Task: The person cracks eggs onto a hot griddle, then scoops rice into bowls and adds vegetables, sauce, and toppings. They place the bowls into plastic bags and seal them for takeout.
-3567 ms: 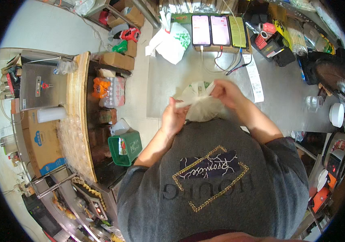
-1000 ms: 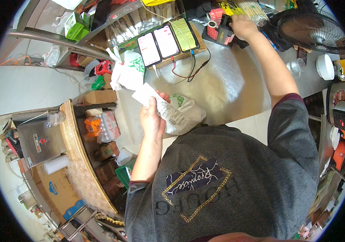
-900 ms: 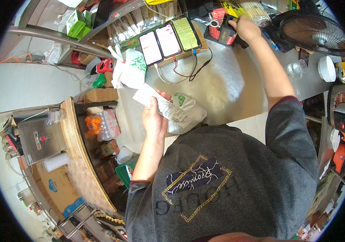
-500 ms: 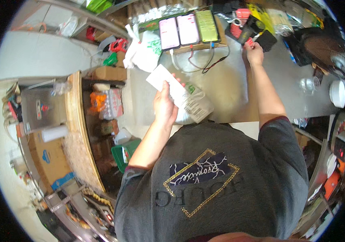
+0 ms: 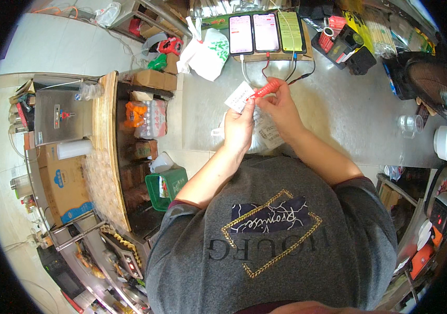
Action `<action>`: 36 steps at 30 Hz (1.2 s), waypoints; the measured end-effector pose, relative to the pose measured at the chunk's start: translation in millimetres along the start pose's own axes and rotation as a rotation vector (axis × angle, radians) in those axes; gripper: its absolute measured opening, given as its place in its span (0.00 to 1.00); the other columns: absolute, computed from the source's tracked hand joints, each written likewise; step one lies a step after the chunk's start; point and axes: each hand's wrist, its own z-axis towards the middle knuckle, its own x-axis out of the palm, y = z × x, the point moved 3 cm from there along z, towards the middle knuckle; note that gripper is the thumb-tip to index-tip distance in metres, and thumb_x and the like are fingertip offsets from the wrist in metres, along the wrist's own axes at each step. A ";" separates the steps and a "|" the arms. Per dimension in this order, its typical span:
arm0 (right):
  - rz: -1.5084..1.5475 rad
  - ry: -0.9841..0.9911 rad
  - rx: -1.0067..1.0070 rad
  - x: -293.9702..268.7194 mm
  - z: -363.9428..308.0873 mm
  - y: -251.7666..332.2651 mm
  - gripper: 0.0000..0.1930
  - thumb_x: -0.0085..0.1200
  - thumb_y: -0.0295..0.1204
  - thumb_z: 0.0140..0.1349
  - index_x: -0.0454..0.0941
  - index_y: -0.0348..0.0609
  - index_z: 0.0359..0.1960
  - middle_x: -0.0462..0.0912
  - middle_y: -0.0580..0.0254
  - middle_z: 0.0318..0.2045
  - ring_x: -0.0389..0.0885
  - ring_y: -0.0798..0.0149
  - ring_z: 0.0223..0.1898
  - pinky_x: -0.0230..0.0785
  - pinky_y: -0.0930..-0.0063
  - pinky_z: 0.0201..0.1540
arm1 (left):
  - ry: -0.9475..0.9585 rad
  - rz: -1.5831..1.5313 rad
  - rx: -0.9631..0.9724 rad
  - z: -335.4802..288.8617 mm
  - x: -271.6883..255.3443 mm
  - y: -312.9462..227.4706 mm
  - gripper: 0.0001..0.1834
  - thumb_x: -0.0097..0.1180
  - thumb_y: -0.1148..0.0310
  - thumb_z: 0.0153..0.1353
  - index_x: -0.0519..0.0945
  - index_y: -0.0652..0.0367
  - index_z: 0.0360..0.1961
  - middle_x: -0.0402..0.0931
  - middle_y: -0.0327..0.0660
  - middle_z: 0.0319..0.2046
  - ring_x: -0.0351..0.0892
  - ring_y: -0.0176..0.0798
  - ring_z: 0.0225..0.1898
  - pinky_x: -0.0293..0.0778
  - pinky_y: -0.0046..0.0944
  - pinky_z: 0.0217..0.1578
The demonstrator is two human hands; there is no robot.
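Note:
In front of my chest, both hands meet over the near edge of the metal counter. My left hand is closed on a white paper slip, thumb on top. My right hand pinches a ribbed red strip, which looks like a curled run of small labels. Its lower end touches the slip at my left fingertips. Beneath my hands, against my shirt, lies a clear plastic bag with printing on it; my hands partly cover it, and its contents cannot be made out.
Three lit phones lean on a stand, cables plugged in below. Left of them sits a tied white bag. A black organiser, a fan and a glass cup are at the right. A green bin stands lower left.
My right hand has come back from the organiser to my left hand, bringing the red strip. My left hand has moved slightly right, and the white slip now shows printing.

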 end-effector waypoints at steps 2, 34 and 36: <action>0.007 0.283 0.087 -7.6 -6.2 1.0 0.14 0.58 0.25 0.56 0.71 0.39 0.43 0.78 0.67 0.34 0.75 0.74 0.39 0.67 0.80 0.44 | 0.038 0.225 -0.025 -8.3 -14.4 9.2 0.12 0.51 0.68 0.66 0.76 0.64 0.47 0.77 0.38 0.42 0.74 0.31 0.45 0.68 0.31 0.49; -0.688 0.076 -0.041 -21.9 -14.0 -60.2 0.12 0.60 0.34 0.53 0.79 0.47 0.39 0.80 0.63 0.30 0.78 0.59 0.28 0.70 0.70 0.33 | -0.062 0.738 0.032 -1.2 -73.1 13.9 0.08 0.66 0.72 0.52 0.78 0.64 0.29 0.79 0.37 0.24 0.75 0.27 0.25 0.72 0.29 0.26; -0.748 0.248 -0.200 -11.4 -21.7 -55.5 0.11 0.59 0.34 0.54 0.78 0.46 0.39 0.79 0.63 0.31 0.78 0.59 0.28 0.70 0.70 0.33 | -0.074 0.747 -0.046 -1.2 -71.7 13.3 0.08 0.67 0.72 0.51 0.79 0.64 0.27 0.81 0.40 0.24 0.78 0.29 0.25 0.73 0.30 0.28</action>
